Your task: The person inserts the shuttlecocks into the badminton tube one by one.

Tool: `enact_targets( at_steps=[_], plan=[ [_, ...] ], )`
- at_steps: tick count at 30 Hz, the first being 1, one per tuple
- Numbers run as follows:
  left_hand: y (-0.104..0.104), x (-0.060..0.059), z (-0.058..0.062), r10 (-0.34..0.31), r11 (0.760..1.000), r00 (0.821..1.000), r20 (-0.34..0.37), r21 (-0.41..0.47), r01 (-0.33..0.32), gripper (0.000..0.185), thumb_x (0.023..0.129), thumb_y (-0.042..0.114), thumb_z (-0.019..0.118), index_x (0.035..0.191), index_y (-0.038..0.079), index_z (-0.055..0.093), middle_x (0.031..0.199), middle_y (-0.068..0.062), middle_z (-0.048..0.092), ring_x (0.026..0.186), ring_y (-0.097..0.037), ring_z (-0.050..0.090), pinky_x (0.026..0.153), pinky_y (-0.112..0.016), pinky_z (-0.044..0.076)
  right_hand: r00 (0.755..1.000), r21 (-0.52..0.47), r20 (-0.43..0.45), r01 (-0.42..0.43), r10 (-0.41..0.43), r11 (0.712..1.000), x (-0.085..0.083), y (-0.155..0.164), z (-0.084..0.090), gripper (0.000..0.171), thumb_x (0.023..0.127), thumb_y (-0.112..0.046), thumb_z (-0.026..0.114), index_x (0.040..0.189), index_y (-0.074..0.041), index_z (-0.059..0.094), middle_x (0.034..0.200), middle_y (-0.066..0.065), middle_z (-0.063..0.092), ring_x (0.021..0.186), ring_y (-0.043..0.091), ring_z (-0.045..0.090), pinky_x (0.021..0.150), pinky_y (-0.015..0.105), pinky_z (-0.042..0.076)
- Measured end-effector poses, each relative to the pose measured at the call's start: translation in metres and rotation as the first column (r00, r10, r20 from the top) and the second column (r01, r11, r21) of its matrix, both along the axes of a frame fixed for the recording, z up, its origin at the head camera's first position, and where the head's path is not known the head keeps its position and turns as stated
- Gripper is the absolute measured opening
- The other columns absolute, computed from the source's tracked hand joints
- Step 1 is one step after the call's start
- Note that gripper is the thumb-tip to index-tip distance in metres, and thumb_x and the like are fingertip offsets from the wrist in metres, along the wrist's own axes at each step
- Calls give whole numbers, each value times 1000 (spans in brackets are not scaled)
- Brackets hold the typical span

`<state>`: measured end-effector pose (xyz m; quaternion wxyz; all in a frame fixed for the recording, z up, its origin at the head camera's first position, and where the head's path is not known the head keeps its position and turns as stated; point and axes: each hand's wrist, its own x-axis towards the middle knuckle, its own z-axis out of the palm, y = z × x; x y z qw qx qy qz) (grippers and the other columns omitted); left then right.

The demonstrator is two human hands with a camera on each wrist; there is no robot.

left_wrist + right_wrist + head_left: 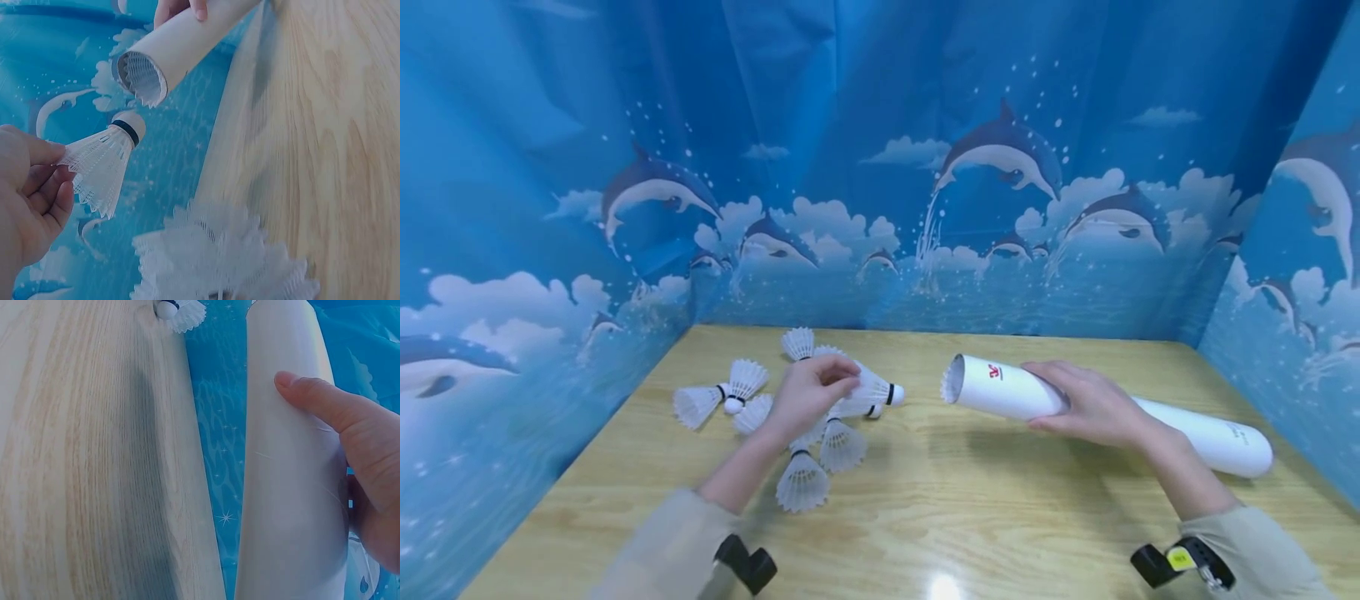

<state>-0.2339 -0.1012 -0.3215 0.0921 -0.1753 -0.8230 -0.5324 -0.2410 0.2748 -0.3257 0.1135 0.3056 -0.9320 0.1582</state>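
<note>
Backdrop: blue dolphin-print sheets wall in our wooden table (970, 517) on three sides.
Left hand (808, 396): we pinch one white shuttlecock (100, 164) by its feathers, cork aimed at the tube's open mouth, just short of it.
Right hand (1093, 408): our fingers wrap the white tube (1000, 387), holding it tilted, its far end resting on the table.
Loose shuttlecocks (805, 483): scattered on the table under and beside our left hand.
</note>
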Motion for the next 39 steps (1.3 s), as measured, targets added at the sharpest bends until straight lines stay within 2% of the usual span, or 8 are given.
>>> enact_targets(
  at_steps=[3, 8, 21, 26, 30, 39],
  plan=[
    [10, 0, 2, 2, 1000, 1000, 10, 23, -2, 9, 83, 1, 67, 92, 1, 68, 83, -6, 68, 71, -15, 61, 64, -28, 51, 1000, 6, -8, -9, 9, 1000, 0, -1, -1, 71, 74, -38, 77, 131, -7, 49, 120, 13, 57, 102, 32, 56, 77, 51, 47],
    [26, -5, 2, -5, 999, 1000, 24, 44, 4, 10, 84, 3, 66, 94, 4, 68, 85, -4, 68, 75, -14, 62, 66, -28, 52, 1000, 13, -11, -9, 9, 1000, 0, 0, -1, 73, 74, -45, 74, 131, -7, 49, 120, 13, 57, 102, 32, 57, 76, 51, 48],
    [60, -11, 6, -39, 999, 998, -49, 25, 41, 11, 85, 1, 64, 93, 5, 69, 88, -5, 69, 80, -14, 64, 67, -24, 52, 1000, 3, -15, -14, 14, 1000, -1, 1, -3, 73, 74, -46, 75, 131, -8, 49, 121, 13, 57, 102, 33, 56, 78, 51, 48],
    [70, -12, 5, -57, 998, 997, -42, 1, 57, 10, 84, 1, 65, 93, 4, 68, 88, -6, 69, 76, -14, 63, 65, -22, 52, 1000, 1, -11, -7, 7, 1000, -1, 1, -3, 71, 73, -38, 78, 131, -8, 49, 120, 13, 57, 102, 32, 57, 77, 51, 48],
    [77, -14, 2, -66, 998, 998, -20, 20, 66, 12, 84, -1, 64, 94, 2, 66, 89, -9, 69, 77, -15, 63, 65, -22, 52, 1000, 0, -17, -5, 5, 1000, -1, 1, -3, 71, 72, -34, 79, 131, -9, 50, 120, 13, 57, 102, 32, 57, 77, 50, 48],
    [84, -15, -6, -91, 994, 996, -20, 60, 92, 9, 84, -2, 64, 93, 2, 64, 88, -9, 68, 80, -16, 64, 67, -21, 52, 999, -19, -33, -26, 25, 999, -1, 0, -3, 72, 72, -42, 77, 130, -9, 51, 120, 11, 58, 102, 30, 57, 76, 49, 49]
  ],
)
